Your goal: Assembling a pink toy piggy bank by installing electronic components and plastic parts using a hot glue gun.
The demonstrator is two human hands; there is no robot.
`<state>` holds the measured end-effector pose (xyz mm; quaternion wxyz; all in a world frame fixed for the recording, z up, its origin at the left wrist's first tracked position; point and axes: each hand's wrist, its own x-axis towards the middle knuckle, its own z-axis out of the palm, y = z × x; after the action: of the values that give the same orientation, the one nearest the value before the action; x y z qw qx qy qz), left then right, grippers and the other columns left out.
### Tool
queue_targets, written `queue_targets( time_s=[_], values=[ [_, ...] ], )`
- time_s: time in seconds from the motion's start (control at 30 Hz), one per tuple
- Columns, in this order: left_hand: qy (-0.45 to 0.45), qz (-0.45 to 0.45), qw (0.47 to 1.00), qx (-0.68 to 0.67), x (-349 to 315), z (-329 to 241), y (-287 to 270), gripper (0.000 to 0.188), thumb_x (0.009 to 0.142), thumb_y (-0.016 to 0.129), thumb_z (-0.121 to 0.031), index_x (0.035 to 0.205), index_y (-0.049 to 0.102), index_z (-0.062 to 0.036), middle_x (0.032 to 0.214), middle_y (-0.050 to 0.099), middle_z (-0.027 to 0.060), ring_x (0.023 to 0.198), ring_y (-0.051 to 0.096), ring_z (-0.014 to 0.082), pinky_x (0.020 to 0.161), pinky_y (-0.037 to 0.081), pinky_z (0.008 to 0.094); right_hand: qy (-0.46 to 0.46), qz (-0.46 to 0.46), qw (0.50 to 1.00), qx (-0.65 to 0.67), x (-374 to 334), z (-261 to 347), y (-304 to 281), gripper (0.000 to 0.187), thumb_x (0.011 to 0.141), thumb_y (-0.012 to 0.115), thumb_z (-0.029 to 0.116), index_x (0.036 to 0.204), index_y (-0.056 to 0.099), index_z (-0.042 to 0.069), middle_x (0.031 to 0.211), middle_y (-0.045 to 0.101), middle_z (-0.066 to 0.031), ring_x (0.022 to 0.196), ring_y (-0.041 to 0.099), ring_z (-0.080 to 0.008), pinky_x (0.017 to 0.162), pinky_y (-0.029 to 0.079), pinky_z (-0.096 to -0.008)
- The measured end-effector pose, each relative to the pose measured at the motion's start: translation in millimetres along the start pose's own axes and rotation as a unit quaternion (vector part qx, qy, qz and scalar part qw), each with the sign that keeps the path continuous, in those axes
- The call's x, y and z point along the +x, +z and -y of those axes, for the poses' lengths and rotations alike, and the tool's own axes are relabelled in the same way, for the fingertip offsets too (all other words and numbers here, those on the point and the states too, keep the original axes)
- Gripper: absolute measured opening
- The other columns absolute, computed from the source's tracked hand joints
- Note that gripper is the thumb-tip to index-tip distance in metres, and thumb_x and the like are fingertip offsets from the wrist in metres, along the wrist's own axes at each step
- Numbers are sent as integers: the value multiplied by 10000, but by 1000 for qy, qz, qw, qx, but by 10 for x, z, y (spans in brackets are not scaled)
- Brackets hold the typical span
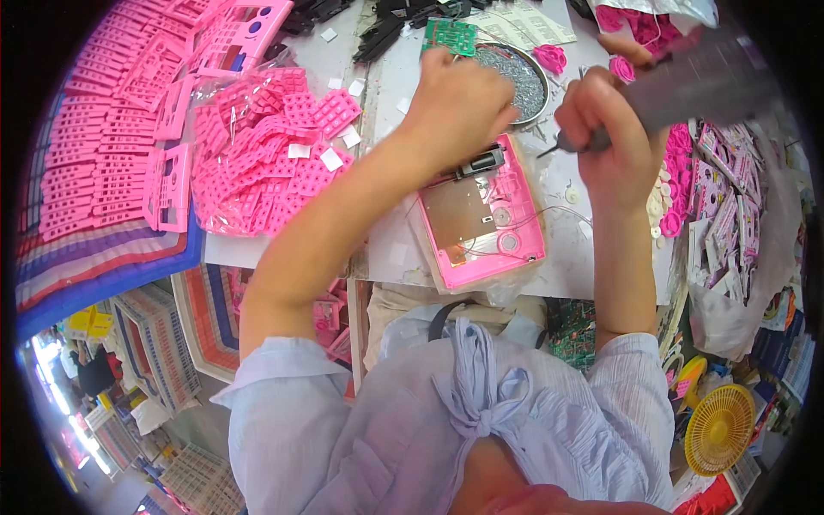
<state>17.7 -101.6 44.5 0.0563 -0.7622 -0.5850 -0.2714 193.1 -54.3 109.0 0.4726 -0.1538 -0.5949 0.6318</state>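
My right hand (609, 120) is wrapped round a dark electric screwdriver (699, 81), blurred by motion. Its thin bit points left, above the right side of a pink plastic housing (459, 273). My left hand (463, 103) is closed, over the housing's far edge and next to a round dish of small metal screws (524, 77). Whether anything sits in those fingers is hidden. Inside the housing lie a shiny brown-grey plate (459, 215), a black part (482, 163) at the far edge and thin loose wires. The housing rests on clear plastic film.
A green circuit board (451, 36) lies behind my left hand. Pink keypads (266, 154) fill a bag at left, beside stacked pink panels (103, 163). Cream round parts (659, 202), magenta pieces (676, 172) and a bag of printed strips (725, 202) are at right.
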Motion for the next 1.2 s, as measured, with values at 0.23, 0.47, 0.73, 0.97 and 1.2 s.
queue_targets(
  time_s=[0.23,0.47,0.73,0.97,1.2],
  values=[
    [-110,11,964,-240,-687,-452,-265,58,815,739,-154,864,737,-123,789,708,4,779,663,184,893,347,429,-51,111,990,77,-217,29,187,435,915,569,99,1329,450,42,611,434,-17,455,356,-106,426,331,-274],
    [-139,7,949,-284,-684,-477,-344,93,770,784,-156,837,730,-122,736,693,-2,726,653,183,879,347,424,-53,105,987,111,-251,-90,251,397,891,594,57,1269,478,32,619,477,-32,464,390,-103,429,365,-265],
    [-149,-38,985,-77,-647,-502,-265,263,750,823,-280,948,703,-156,976,675,-13,985,607,192,986,298,514,-45,54,991,114,-217,-273,199,333,856,633,-39,1170,523,-21,710,595,-45,554,547,-83,484,425,-237],
    [-150,24,988,-17,-782,-384,-89,296,775,799,-321,988,687,-150,1025,664,-10,1053,585,208,1033,268,539,-22,32,999,0,13,-611,183,221,860,595,-48,1065,528,1,666,552,-48,510,491,-109,464,396,-263],
    [-149,24,988,-33,-773,-380,-62,317,763,809,-281,1020,697,-134,1024,661,5,1052,586,217,1035,273,550,-60,53,994,-79,-95,-799,199,202,829,648,-51,992,552,20,721,567,-36,571,529,-111,519,435,-264]
  ],
)
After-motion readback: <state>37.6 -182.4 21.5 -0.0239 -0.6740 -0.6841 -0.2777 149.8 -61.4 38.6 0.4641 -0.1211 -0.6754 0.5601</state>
